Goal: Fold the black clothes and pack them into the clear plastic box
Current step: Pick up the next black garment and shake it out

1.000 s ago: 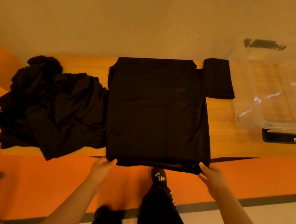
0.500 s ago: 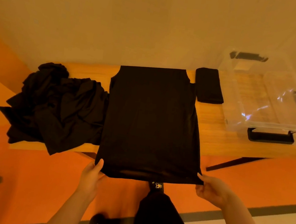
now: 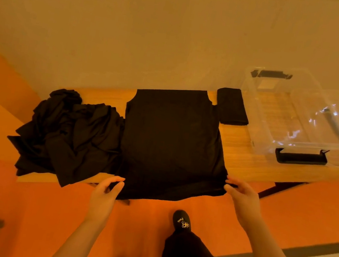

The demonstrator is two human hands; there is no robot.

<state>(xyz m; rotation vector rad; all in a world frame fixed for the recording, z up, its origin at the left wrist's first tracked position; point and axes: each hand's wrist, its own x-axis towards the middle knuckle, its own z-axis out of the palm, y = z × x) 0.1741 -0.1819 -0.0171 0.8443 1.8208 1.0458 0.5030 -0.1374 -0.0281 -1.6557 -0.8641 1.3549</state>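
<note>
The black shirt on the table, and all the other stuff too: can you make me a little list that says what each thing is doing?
spread shirt: flat on the wooden table, near hem hanging over the edge
left hand: fingers pinch the near left corner
right hand: pinches the near right corner
folded piece: between shirt and box
unfolded pile: heaped left of the shirt
clear plastic box: right end of table, no clothes inside

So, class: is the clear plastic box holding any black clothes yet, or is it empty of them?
No clothes inside. Through the clear plastic box only the wooden table shows, and the small folded black garment lies outside it, beside its left wall.
</note>
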